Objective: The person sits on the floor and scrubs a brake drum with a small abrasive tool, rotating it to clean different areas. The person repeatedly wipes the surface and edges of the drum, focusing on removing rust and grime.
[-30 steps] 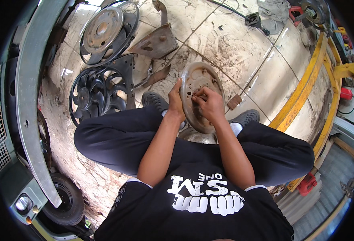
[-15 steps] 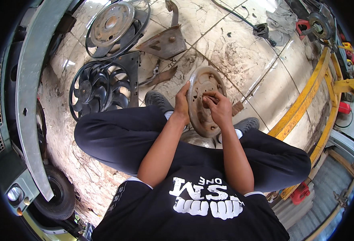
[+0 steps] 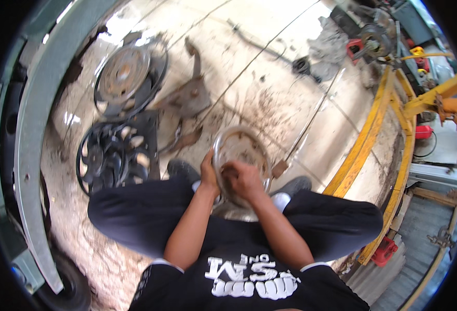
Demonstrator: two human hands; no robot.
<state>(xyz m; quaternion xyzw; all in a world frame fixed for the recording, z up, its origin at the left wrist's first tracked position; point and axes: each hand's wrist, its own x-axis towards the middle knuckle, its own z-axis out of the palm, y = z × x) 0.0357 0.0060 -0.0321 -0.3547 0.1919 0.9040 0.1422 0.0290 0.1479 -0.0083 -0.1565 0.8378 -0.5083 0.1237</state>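
Observation:
A round, rusty metal disc with a raised rim [image 3: 254,145] stands tilted between my legs. My left hand [image 3: 208,170] is closed on its left edge. Over the disc's face, my right hand [image 3: 243,179] is bunched with the fingers together, pressed near the middle. Whatever those fingers hold is hidden and blurred. Part of a shiny rounded metal piece [image 3: 235,212] shows below the disc. Just right of the disc, a small brown block [image 3: 279,168] lies on the floor.
To the left lie black fans [image 3: 104,158], another rusty disc [image 3: 125,72], a rusty pedal bracket [image 3: 187,97] and a brown flat piece [image 3: 188,139]. A grey bumper [image 3: 29,150] borders the left. A yellow metal frame [image 3: 363,137] and a red container [image 3: 384,251] are on the right.
The view has shifted, so everything sits lower and further left. My right hand has turned its knuckles up over the disc, and its fingers are blurred. My left hand keeps its hold.

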